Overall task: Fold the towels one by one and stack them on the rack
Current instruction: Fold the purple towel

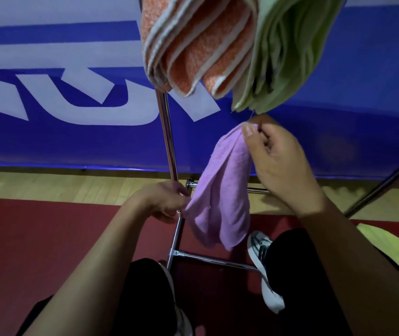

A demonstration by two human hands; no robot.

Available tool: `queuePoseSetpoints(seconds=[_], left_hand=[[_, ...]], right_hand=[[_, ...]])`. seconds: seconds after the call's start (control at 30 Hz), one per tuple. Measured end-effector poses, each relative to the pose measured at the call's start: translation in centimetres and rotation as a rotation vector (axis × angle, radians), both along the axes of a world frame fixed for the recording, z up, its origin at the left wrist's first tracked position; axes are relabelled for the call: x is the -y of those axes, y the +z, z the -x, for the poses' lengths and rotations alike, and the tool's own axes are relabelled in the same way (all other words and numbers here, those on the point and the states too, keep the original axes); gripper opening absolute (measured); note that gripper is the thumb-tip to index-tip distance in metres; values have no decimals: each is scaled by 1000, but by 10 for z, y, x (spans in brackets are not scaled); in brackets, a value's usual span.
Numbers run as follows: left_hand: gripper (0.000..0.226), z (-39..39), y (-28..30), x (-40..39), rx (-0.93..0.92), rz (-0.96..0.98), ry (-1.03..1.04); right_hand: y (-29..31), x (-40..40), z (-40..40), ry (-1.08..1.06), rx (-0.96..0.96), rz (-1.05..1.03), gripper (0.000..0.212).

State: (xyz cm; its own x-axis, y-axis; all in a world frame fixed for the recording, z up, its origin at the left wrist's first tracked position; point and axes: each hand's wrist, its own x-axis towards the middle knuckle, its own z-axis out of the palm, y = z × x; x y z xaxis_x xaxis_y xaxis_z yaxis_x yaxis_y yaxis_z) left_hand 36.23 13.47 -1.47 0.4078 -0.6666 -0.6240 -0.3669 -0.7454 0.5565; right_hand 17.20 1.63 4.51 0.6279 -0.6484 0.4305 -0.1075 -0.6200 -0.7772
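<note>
Two bare forearms reach up from the bottom of the frame. At center right, the right hand pinches the top corner of a purple towel between thumb and fingers, so the cloth hangs down in loose folds at the middle of the frame. Lower and to the left, the left hand grips the towel's left edge, fingers curled on the fabric, right in front of the chrome rack upright. Both hands are clamped on the same towel, well apart from each other. Along the top edge, a folded orange towel and a folded green towel hang side by side, touching. Behind them runs a blue banner with pale lettering. Below lie a wood floor strip, a dark red mat, and a white sneaker at lower right. Yellow-green cloth shows at the right edge.
</note>
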Motion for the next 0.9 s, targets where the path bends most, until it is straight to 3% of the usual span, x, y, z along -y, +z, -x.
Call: queuePoseSetpoints(seconds=[0.2, 0.27, 0.37, 0.47, 0.7, 0.9], left_hand=[[18, 1, -20, -5, 62, -459, -401], [13, 1, -22, -5, 109, -494, -441], [31, -3, -25, -3, 203, -507, -447], [43, -5, -26, 0, 236, -507, -419], [27, -10, -27, 3, 251, -317, -224], [24, -19, -17, 1, 18, -96, 51]], right_hand=[[-6, 9, 10, -147, 95, 34, 20], [-9, 19, 13, -252, 167, 19, 18], [-15, 38, 21, -335, 185, -3, 24], [-19, 52, 31, -359, 131, -32, 30], [-33, 79, 51, -480, 76, -10, 26], [-33, 102, 73, -567, 24, 24, 27]])
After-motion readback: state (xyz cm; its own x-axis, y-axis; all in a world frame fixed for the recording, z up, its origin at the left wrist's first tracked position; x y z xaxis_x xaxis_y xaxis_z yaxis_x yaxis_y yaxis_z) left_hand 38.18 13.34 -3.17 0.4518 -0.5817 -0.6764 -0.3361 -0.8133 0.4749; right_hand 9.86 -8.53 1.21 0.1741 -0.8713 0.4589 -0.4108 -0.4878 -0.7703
